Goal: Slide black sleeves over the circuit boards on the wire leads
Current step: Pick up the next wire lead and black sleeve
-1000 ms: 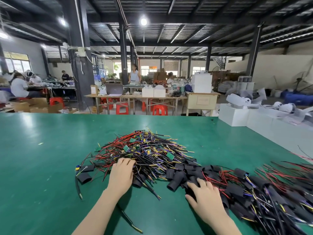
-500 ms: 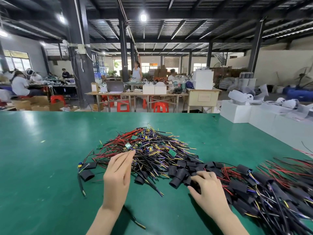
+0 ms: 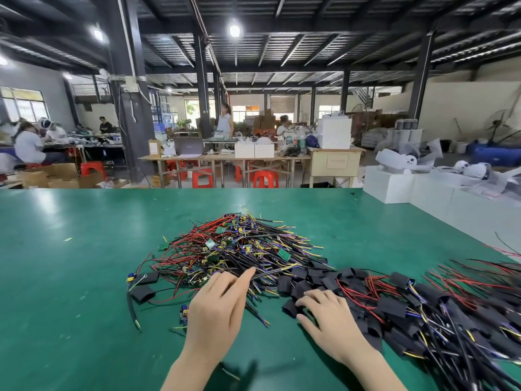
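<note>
— What's on that big green table (image 3: 84, 277)?

— Mostly a heap of wire leads (image 3: 239, 249) in the middle, red, black and yellow, with small green circuit boards (image 3: 284, 254) showing among them. To the right lies a second pile (image 3: 451, 314), leads that already wear black sleeves.

— And the loose sleeves?

— A cluster of empty black sleeves (image 3: 307, 280) sits between the two piles, right in front of the person. Two more sleeved leads (image 3: 143, 292) lie off to the left, apart from the heap.

— What are the hands doing?

— The left hand (image 3: 217, 309) reaches into the near edge of the bare heap, fingers fairly straight, tips touching the wires; I can't see it gripping anything. The right hand (image 3: 329, 320) rests palm-down on the loose sleeves, fingers bent over one. Whether it's actually pinched, I can't tell from here.

— Anything else on the table?

— White boxes (image 3: 394, 184) along the far right edge. Beyond them, people at other benches and red stools (image 3: 265, 179).
</note>
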Tool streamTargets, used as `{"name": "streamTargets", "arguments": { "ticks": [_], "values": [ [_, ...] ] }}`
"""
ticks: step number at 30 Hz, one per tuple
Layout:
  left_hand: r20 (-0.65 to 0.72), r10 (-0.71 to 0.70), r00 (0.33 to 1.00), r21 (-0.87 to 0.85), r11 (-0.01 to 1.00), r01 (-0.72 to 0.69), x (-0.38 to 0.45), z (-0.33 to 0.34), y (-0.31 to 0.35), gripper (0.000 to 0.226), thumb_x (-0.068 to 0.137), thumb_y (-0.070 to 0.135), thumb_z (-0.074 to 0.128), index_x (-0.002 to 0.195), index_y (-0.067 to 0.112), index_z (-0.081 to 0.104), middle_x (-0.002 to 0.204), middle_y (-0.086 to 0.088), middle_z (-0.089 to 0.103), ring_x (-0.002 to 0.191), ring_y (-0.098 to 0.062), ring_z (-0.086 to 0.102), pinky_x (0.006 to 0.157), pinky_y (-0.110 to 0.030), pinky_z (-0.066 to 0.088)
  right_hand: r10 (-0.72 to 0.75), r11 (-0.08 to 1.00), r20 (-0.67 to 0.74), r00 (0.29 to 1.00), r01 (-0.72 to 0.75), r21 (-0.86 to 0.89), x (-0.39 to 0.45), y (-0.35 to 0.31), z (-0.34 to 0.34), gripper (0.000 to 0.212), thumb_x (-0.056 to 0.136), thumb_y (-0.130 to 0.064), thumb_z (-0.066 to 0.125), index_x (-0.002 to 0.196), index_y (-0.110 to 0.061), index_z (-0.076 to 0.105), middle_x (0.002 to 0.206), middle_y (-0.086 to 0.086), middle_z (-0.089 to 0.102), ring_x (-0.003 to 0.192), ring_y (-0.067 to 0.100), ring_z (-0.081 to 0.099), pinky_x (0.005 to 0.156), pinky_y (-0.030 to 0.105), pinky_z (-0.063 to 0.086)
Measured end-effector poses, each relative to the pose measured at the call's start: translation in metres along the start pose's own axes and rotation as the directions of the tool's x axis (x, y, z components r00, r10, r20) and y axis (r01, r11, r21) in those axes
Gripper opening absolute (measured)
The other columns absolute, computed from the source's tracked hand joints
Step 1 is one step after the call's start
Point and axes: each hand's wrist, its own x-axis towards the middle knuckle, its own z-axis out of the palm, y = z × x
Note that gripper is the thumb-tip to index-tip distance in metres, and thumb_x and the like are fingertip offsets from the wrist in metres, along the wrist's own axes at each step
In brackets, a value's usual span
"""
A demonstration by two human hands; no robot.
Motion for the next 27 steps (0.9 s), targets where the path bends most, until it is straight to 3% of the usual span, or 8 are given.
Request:
{"name": "streamTargets", "arguments": {
  "ticks": [3, 6, 8, 11, 14, 18, 24, 27],
  "values": [
    [0.126, -0.052, 0.991, 0.0, 0.999, 0.052, -0.005, 0.001, 0.002, 0.028, 0.09, 0.017, 0.057, 0.114, 0.015, 0.072, 0.078, 0.004, 0.056, 0.066, -0.014, 0.052, 0.057, -0.025, 0.043, 0.025, 1.0, -0.068, 0.997, -0.024, 0.015, 0.001, -0.001, -0.002, 0.027, 0.095, -0.051, 0.038, 0.11, -0.034, 0.053, 0.116, -0.015, 0.047, 0.119, 0.013, 0.035, 0.094, 0.027, 0.029],
    [0.208, -0.032, 0.978, -0.035, 0.999, 0.04, -0.008, 0.002, 0.003, 0.027, 0.083, 0.011, 0.064, 0.107, 0.015, 0.074, 0.076, 0.005, 0.059, 0.065, -0.014, 0.056, 0.055, -0.023, 0.046, 0.019, 0.994, -0.149, 0.989, -0.004, 0.106, 0.003, -0.002, -0.004, 0.02, 0.09, -0.044, 0.051, 0.1, -0.026, 0.055, 0.117, -0.009, 0.045, 0.115, 0.017, 0.04, 0.092, 0.027, 0.033],
    [0.237, -0.022, 0.971, -0.054, 0.998, 0.035, -0.008, 0.003, 0.004, 0.026, 0.082, 0.011, 0.064, 0.105, 0.016, 0.075, 0.076, 0.006, 0.06, 0.066, -0.013, 0.057, 0.055, -0.023, 0.047, 0.031, 0.977, -0.143, 0.989, 0.0, 0.212, 0.005, -0.004, -0.002, 0.025, 0.091, -0.031, 0.054, 0.114, -0.021, 0.051, 0.139, -0.003, 0.037, 0.125, 0.019, 0.038, 0.099, 0.025, 0.034],
    [0.276, -0.017, 0.961, -0.066, 0.997, 0.037, -0.008, 0.004, 0.007, 0.025, 0.082, 0.011, 0.065, 0.104, 0.017, 0.075, 0.075, 0.007, 0.059, 0.065, -0.011, 0.055, 0.053, -0.022, 0.046, -0.01, 0.972, -0.026, 1.0, 0.016, 0.232, 0.006, -0.006, 0.006, 0.051, 0.093, -0.014, 0.042, 0.142, -0.025, 0.034, 0.16, -0.009, 0.003, 0.14, 0.011, 0.023, 0.108, 0.022, 0.028],
    [0.312, -0.023, 0.95, -0.078, 0.996, 0.05, -0.011, 0.005, 0.006, 0.026, 0.08, 0.007, 0.071, 0.103, 0.018, 0.075, 0.076, 0.008, 0.06, 0.066, -0.01, 0.056, 0.053, -0.02, 0.046, -0.029, 0.989, 0.009, 1.0, 0.027, 0.147, 0.007, -0.006, 0.008, 0.05, 0.095, -0.012, 0.037, 0.142, -0.03, 0.039, 0.157, -0.009, 0.022, 0.14, 0.01, 0.025, 0.112, 0.02, 0.023],
    [0.356, -0.072, 0.932, -0.08, 0.991, 0.107, -0.015, 0.006, 0.003, 0.029, 0.077, 0.005, 0.077, 0.102, 0.019, 0.075, 0.075, 0.009, 0.06, 0.066, -0.011, 0.058, 0.053, -0.021, 0.048, -0.02, 0.998, -0.076, 0.997, 0.024, 0.056, 0.007, 0.0, 0.004, 0.044, 0.095, -0.016, 0.041, 0.134, -0.035, 0.048, 0.13, -0.011, 0.055, 0.118, 0.017, 0.046, 0.096, 0.029, 0.037],
    [0.372, -0.319, 0.872, -0.137, 0.91, 0.391, -0.024, 0.017, -0.003, 0.021, 0.094, 0.014, 0.062, 0.11, 0.019, 0.073, 0.084, 0.011, 0.065, 0.07, -0.006, 0.057, 0.067, -0.021, 0.047, 0.078, 0.973, -0.068, 0.995, -0.061, 0.221, 0.006, 0.004, -0.001, 0.023, 0.088, -0.028, 0.059, 0.111, -0.024, 0.063, 0.112, -0.008, 0.062, 0.112, 0.014, 0.052, 0.09, 0.024, 0.039],
    [0.366, -0.41, 0.836, -0.189, 0.847, 0.498, -0.025, 0.021, -0.005, 0.019, 0.093, 0.011, 0.063, 0.106, 0.018, 0.074, 0.082, 0.015, 0.065, 0.071, -0.002, 0.059, 0.07, -0.02, 0.047, 0.096, 0.967, -0.044, 0.994, -0.082, 0.243, 0.007, 0.002, -0.006, 0.019, 0.082, -0.04, 0.063, 0.093, -0.025, 0.06, 0.095, -0.009, 0.064, 0.095, 0.014, 0.055, 0.078, 0.026, 0.041]
  ]
}}
